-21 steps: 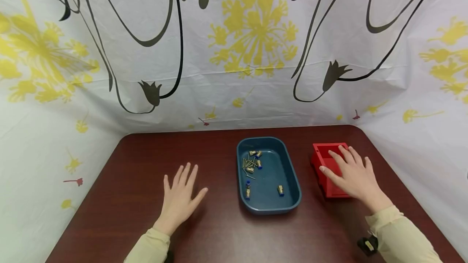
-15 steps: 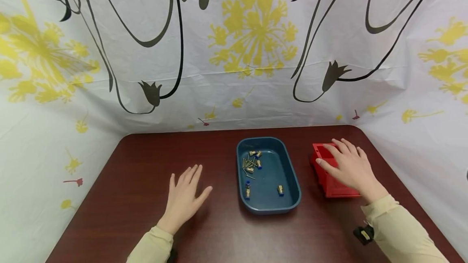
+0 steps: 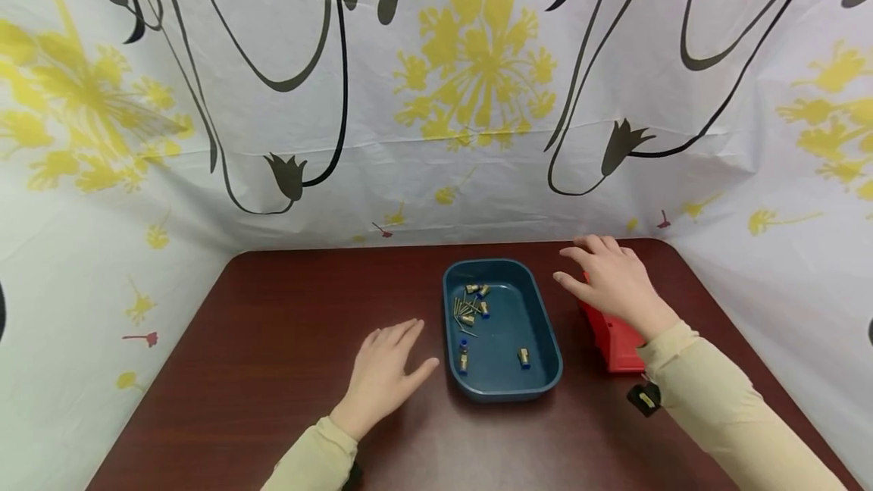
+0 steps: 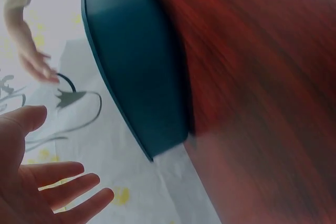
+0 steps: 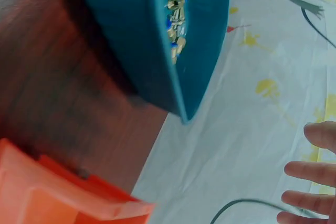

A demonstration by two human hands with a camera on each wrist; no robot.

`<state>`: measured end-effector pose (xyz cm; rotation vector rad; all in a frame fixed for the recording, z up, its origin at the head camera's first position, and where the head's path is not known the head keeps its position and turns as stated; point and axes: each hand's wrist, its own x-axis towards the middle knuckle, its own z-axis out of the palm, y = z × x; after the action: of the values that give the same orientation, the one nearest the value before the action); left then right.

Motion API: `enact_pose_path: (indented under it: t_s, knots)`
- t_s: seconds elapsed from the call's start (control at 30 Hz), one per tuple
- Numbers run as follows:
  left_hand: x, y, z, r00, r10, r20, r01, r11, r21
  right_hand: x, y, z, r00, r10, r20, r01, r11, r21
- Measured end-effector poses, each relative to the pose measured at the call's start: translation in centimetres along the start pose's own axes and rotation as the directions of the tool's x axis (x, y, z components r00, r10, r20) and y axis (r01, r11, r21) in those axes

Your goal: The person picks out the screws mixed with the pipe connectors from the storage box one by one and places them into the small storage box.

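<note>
A blue tray (image 3: pixel 503 392) stands in the middle of the table, holding several small brass fittings (image 3: pixel 524 357) with blue ends and a cluster of thin nails or pins (image 3: pixel 464 309). My left hand (image 3: pixel 382 377) hovers just left of the tray, fingers extended and thumb apart, holding nothing. My right hand (image 3: pixel 617 283) is raised over the red bin (image 3: pixel 621 343) at the right, fingers slightly bent, also holding nothing. Hand and sleeve hide much of that bin in the head view. The right wrist view shows the tray's contents (image 5: pixel 176 24) and part of the orange-red bin (image 5: pixel 63 192).
A dark red-brown wooden table (image 3: pixel 307 301) lies beneath everything. Behind and beside it hangs a white cloth (image 3: pixel 382 127) printed with yellow and grey flowers. A small black device (image 3: pixel 644 398) sits under the right wrist.
Both hands have moved inward toward the tray, the left one rightward and the right one leftward and up. The tray and its contents stay put; the view has tilted slightly.
</note>
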<state>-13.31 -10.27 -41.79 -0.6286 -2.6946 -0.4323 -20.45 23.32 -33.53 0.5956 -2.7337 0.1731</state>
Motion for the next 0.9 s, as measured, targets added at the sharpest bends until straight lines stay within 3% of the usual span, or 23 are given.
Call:
enact_pose_path:
  t_s: [0.17, 0.4, 0.6, 0.9]
  knots:
    - [0.2, 1.1, 0.8, 0.999, 0.037, -0.001, -0.037, 0.999, 0.018, 1.7, -1.2, 0.0, 0.998, -0.066, 0.005, 0.066, 0.997, -0.024]
    - [0.2, 2.3, 1.8, 0.998, 0.053, 0.039, -0.055, 0.997, 0.06, 4.2, -3.1, 0.1, 0.989, -0.121, 0.09, 0.125, 0.992, -0.034]
    - [-0.1, 2.6, 2.7, 0.996, 0.063, 0.063, -0.068, 0.995, 0.078, 6.1, -5.1, 0.7, 0.969, -0.194, 0.153, 0.203, 0.978, -0.044]
    - [0.0, 3.1, 3.5, 0.995, 0.071, 0.065, -0.078, 0.992, 0.1, 7.6, -7.7, 2.6, 0.94, -0.238, 0.243, 0.25, 0.968, -0.018]
